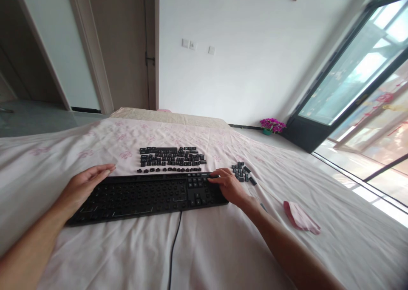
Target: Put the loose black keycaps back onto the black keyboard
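Right grip [228, 185]; keyboard [143, 198] just beneath.

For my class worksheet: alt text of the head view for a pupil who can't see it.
A person's left hand is at the left end of a black keyboard, and the right hand touches its right end. Loose black keycaps lie in rough rows beyond it, with a smaller cluster to the right. All this is on a pale flowered sheet.

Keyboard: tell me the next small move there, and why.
I'd lightly steady the keyboard at its left end with the left hand, which is close to that end. It lies on a wrinkled sheet, so it might shift while the right hand works at its far right corner.
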Motion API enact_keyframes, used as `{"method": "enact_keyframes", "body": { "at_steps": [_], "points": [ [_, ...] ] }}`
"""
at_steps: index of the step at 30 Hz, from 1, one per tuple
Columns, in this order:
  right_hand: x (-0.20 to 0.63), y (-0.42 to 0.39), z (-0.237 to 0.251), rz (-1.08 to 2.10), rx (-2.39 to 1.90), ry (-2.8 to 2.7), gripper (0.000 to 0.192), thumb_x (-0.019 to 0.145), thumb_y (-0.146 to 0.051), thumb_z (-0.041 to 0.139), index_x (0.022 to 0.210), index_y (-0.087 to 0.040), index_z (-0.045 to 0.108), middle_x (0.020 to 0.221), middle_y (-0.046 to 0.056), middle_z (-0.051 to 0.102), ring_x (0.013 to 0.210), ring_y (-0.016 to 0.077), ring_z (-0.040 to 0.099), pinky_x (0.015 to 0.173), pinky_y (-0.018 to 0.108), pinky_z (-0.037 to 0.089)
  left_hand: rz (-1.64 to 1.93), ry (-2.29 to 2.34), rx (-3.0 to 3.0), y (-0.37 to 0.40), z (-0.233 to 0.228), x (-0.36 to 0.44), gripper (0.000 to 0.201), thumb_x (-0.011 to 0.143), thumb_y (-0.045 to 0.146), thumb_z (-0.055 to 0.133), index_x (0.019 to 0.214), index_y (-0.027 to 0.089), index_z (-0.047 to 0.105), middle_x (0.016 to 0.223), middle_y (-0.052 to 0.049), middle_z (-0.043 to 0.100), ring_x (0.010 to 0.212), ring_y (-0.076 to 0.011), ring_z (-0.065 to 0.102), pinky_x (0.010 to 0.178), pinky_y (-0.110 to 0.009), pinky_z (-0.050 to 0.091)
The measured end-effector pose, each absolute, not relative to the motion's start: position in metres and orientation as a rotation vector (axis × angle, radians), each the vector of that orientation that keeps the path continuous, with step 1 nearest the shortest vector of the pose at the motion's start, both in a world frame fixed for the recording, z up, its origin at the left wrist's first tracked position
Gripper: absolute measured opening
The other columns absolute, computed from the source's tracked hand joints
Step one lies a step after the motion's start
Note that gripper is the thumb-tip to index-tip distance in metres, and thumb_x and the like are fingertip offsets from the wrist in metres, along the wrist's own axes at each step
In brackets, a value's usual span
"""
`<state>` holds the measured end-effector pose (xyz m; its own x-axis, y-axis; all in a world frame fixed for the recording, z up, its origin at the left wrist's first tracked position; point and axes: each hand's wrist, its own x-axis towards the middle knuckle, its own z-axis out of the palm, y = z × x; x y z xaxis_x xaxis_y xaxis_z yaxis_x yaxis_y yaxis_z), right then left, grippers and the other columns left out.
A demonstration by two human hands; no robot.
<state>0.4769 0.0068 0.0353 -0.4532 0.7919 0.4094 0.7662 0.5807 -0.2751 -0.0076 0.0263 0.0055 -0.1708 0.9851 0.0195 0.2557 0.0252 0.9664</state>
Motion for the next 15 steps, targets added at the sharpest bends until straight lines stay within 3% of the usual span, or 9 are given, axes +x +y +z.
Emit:
{"method": "enact_keyframes", "body": {
  "at_steps": [7,15],
  "points": [
    [0.537,0.038,0.041,-0.141,-1.518,-2.034,0.027,0.085,-0.017,0.054,0.099,-0.027,0.075,0.101,0.003,0.072,0.096,0.0214,0.06,0.086,0.038,0.048,1.184,1.586,1.33,0.027,0.004,-0.009,0.054,0.072,0.059,0.066,0.112,0.024,0.068,0.126,-0.006,0.066,0.123,-0.0273,0.055,0.112,-0.038,0.032],
    [0.612,0.086,0.059,-0.314,-2.026,-2.063,0.017,0.082,-0.022,0.063,0.084,-0.029,0.078,0.103,0.003,0.072,0.104,0.0219,0.054,0.088,0.031,0.04,1.196,1.59,1.333,0.027,0.003,-0.009,0.052,0.071,0.06,0.065,0.109,0.026,0.069,0.125,-0.004,0.067,0.124,-0.0275,0.054,0.113,-0.04,0.029]
  ]
}}
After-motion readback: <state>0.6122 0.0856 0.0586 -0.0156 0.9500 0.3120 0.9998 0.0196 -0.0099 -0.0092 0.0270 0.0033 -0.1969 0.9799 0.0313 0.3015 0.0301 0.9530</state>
